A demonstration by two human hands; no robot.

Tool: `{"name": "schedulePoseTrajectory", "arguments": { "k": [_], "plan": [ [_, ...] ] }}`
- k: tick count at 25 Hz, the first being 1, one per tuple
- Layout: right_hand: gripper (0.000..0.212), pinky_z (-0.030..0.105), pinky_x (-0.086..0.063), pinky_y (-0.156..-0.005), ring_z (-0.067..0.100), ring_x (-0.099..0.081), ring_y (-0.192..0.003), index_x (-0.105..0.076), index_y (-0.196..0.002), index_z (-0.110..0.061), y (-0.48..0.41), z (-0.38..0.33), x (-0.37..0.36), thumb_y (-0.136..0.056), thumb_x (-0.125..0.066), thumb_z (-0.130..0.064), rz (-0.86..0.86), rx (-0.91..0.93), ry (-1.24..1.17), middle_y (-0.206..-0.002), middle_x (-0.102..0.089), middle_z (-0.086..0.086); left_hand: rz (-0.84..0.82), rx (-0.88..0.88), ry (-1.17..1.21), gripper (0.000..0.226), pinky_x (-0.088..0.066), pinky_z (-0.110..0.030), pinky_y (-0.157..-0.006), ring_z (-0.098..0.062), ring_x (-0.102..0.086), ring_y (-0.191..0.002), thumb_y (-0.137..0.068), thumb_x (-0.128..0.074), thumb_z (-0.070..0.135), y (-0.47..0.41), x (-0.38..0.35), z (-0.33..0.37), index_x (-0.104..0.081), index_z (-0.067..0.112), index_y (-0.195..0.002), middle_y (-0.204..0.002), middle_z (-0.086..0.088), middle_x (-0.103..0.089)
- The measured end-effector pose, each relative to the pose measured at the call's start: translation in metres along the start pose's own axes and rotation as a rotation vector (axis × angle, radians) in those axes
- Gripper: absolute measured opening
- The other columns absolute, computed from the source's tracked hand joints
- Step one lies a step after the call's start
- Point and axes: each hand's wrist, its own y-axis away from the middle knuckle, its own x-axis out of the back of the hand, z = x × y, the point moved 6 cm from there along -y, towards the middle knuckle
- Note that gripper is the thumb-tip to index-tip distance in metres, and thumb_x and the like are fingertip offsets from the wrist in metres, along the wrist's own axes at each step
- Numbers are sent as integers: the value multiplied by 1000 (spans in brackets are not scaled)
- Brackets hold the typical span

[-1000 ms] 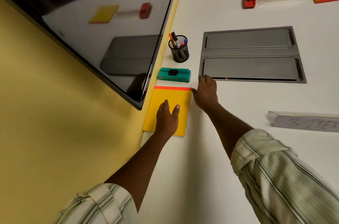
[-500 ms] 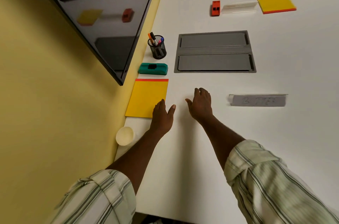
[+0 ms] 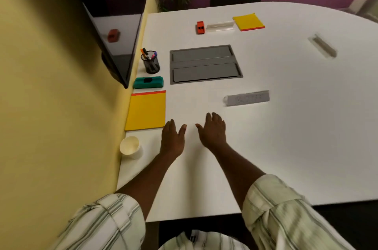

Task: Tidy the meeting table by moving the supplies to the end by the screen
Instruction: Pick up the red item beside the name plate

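Both hands are stretched out palm down over the white table (image 3: pixel 286 127), side by side and apart, with fingers straight and slightly spread; neither holds anything, and whether the palms touch the tabletop cannot be told. The left hand (image 3: pixel 172 139) has its fingertips just beside the near right corner of a yellow notepad (image 3: pixel 146 109), which lies flat ahead and to the left of it, against the table's wall edge. Beyond the notepad, further from the left hand, sit a green eraser (image 3: pixel 148 82) and then a black mesh pen cup (image 3: pixel 151 63) with markers in it, both below the dark screen (image 3: pixel 114 45). Left of the left wrist stands a pale paper cup (image 3: pixel 131 147). Ahead and to the right of the right hand (image 3: pixel 212 131) a grey name plate (image 3: pixel 247 98) stands on the table, and ahead of both hands a grey cable hatch (image 3: pixel 205 64) is set into the surface. Well beyond it, far from both hands, lie a red stapler-like item (image 3: pixel 200 27), a clear plate holder (image 3: pixel 221 25) and a second yellow pad (image 3: pixel 248 22) in a row.
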Motion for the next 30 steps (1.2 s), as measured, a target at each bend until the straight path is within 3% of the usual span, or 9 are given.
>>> {"name": "schedulePoseTrajectory", "arguments": {
  "k": [9, 20, 26, 30],
  "plan": [
    [67, 51, -12, -115, 29, -9, -145, -19, -147, -7, 120, 17, 31, -97, -40, -47, 11, -120, -25, -155, -17, 16, -130, -125, -59, 66, -15, -41, -119, -28, -18, -145, -98, -33, 47, 92, -27, 13, -21, 4, -147, -155, -16, -24],
    [67, 54, -5, -115, 33, -6, -145, -16, -148, -6, 224, 108, 177, -97, -44, -39, 222, -260, 105, -155, -16, 17, -200, -352, 200, 60, -20, -39, -116, -28, -25, -142, -100, -26, 45, 200, -75, 169, -28, 7, -146, -153, -15, -29],
    [63, 52, -5, -117, 30, -7, -146, -19, -146, -7, 302, 201, 252, -96, -48, -32, 310, -267, 130, -154, -20, 13, -167, -422, 211, 59, -20, -42, -117, -26, -25, -142, -99, -27, 45, 290, -113, 240, -30, 9, -145, -153, -12, -30],
    [62, 52, -4, -116, 29, -7, -146, -19, -147, -7, 322, 224, 270, -98, -43, -37, 327, -251, 137, -155, -19, 12, -166, -467, 194, 58, -16, -42, -119, -23, -20, -144, -99, -27, 45, 317, -126, 263, -30, 11, -146, -154, -9, -28]
  ]
}}
